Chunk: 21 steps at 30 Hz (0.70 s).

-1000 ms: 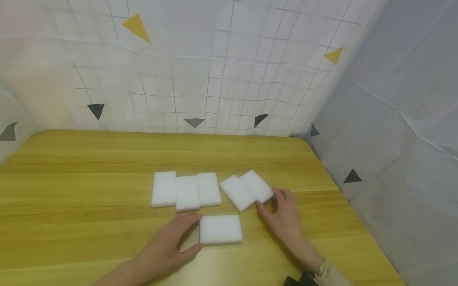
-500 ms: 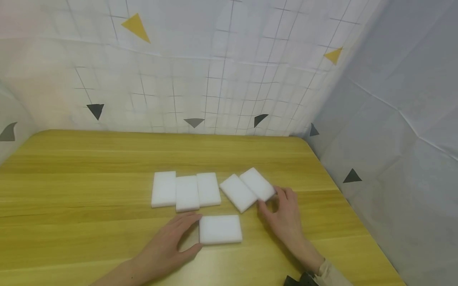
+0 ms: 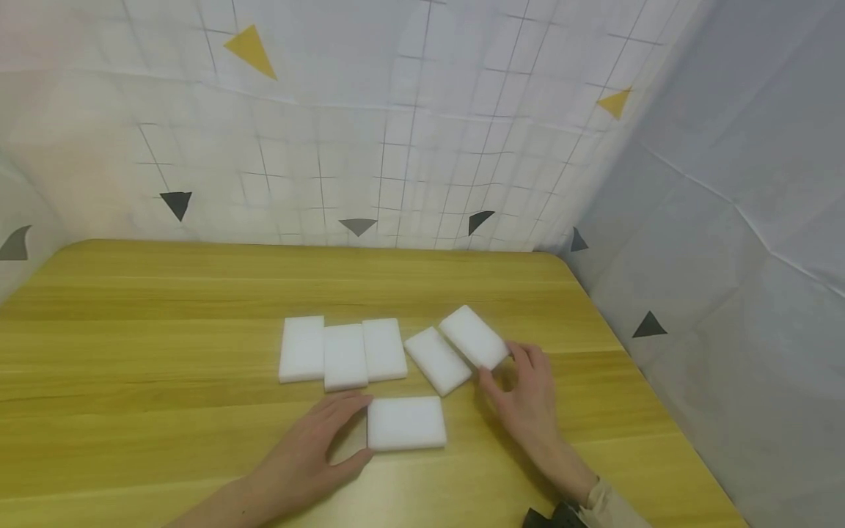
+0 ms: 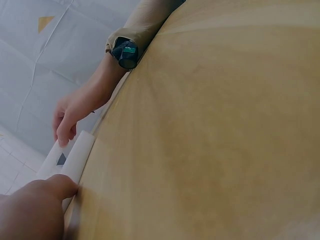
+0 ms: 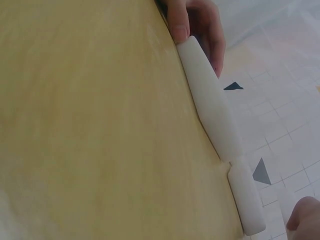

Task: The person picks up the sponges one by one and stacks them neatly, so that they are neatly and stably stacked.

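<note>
Several white sponge blocks lie on the wooden table. My left hand pinches the left end of the front sponge, which lies crosswise, with thumb and forefinger at its corners. My right hand pinches the lower right end of the far right sponge, which is slanted. A narrow gap separates that one from a second slanted sponge. The left wrist view shows the front sponge edge-on, my left thumb at its near end. Only part of my right hand enters the right wrist view.
Left of the slanted pair stands a row of upright-facing sponges: a left one, a middle one set slightly nearer, and a right one. The wooden table ends at a white patterned sheet behind and a grey one right.
My right hand has shifted the far right sponge slightly away from me, opening a gap to its slanted neighbour, which slid a little nearer. My left hand and the front sponge have stayed put.
</note>
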Tool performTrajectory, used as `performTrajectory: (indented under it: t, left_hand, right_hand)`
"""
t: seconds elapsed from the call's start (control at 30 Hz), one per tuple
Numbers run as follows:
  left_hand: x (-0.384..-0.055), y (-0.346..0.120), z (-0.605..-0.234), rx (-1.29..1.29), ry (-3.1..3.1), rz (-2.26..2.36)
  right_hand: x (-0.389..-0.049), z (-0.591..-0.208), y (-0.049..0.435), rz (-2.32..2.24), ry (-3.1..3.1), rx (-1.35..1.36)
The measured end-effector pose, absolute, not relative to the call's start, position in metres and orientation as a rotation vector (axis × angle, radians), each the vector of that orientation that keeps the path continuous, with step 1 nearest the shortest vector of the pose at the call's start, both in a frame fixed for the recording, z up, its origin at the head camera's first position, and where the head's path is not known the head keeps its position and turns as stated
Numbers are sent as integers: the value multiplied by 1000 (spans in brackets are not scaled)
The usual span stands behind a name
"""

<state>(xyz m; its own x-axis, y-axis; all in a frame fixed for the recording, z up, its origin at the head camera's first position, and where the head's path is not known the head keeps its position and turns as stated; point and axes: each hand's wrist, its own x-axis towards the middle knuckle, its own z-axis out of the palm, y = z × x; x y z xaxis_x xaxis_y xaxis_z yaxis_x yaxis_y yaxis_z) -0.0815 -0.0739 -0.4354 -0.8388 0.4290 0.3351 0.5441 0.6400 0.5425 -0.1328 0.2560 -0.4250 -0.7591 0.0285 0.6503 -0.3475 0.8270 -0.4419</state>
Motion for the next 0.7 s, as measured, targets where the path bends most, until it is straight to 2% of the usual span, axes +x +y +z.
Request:
performTrajectory:
  t: [0.4,0.7]
  left_hand:
    - [-82,-74,-435,-811,-2671,-979]
    - [-83,-74,-436,-825,-2637,-976]
  right_hand:
    - [-134,-424,256,685,-2258,338]
    - [-130,-422,254,711,-2282,530]
